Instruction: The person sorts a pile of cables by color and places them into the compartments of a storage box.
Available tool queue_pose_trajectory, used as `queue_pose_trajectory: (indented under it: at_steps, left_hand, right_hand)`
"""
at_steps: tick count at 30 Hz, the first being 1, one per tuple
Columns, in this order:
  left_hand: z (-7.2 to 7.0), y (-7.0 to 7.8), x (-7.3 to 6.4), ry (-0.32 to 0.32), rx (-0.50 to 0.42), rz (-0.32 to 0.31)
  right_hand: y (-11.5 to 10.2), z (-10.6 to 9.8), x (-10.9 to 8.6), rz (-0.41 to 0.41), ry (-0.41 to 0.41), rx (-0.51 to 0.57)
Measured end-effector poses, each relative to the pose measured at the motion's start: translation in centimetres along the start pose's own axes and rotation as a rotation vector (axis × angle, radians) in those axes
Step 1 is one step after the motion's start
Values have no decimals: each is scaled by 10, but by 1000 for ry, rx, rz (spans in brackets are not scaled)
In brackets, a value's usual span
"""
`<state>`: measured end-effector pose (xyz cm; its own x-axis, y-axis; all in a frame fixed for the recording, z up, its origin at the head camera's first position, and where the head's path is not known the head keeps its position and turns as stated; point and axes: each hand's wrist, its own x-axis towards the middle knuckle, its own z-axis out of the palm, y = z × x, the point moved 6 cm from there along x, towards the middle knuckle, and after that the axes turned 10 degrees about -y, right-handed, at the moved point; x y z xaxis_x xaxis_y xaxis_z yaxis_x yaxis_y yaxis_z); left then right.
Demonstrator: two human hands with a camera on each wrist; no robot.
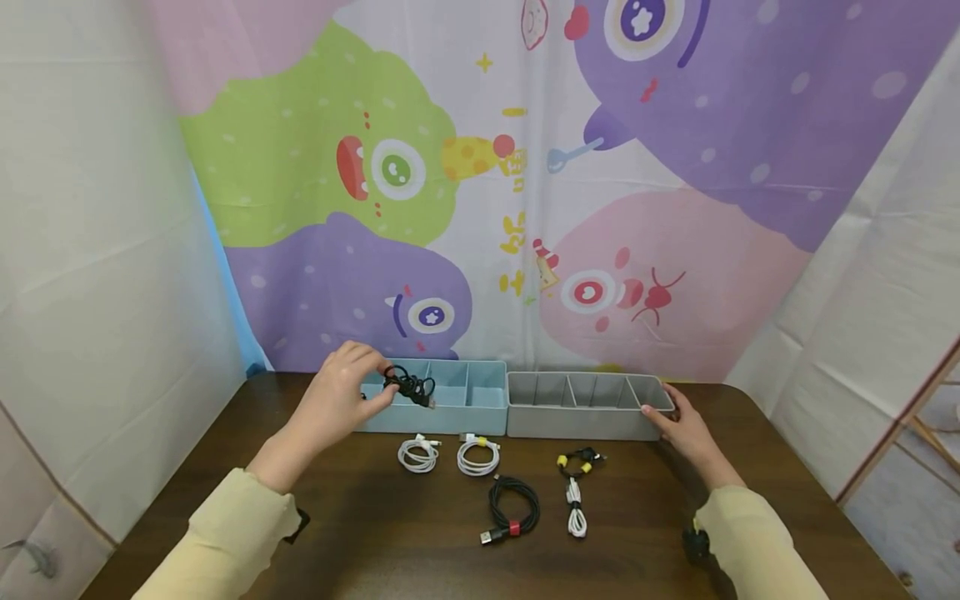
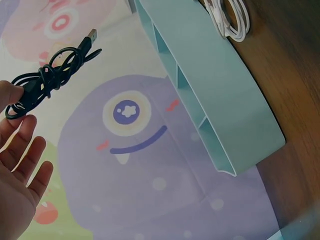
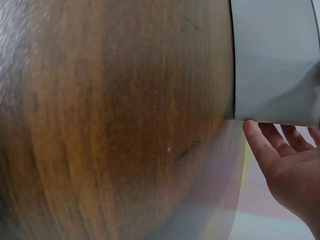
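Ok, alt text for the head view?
The left hand pinches a bundled black cable near a blue divided box; the right hand holds the end of a gray divided box. More cables lie on a brown table.

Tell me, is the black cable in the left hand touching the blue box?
Apart: the left wrist view shows the backdrop between the black cable and the blue box.

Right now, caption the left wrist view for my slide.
Left hand pinching a bundled black cable, with a blue divided box on the wooden table and a cartoon backdrop behind.
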<state>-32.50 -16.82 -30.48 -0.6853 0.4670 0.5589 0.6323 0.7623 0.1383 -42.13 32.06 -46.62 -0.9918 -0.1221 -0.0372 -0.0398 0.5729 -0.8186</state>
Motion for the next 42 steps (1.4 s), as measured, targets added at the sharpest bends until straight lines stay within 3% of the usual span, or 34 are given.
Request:
queue_pose_trajectory:
  at_steps: [12,27,42]
  left_hand:
    - [4,-14,1,-20,-4,-67]
    - [12,-25,0,-5,4,-83]
    - [26,-47,-2,-52,9,-172]
  right_hand:
    - [-2,1,-1,4,-18,0]
    - [-4,0,-2,4,0,-16]
    - [-3,1,-2,10,-11,-1]
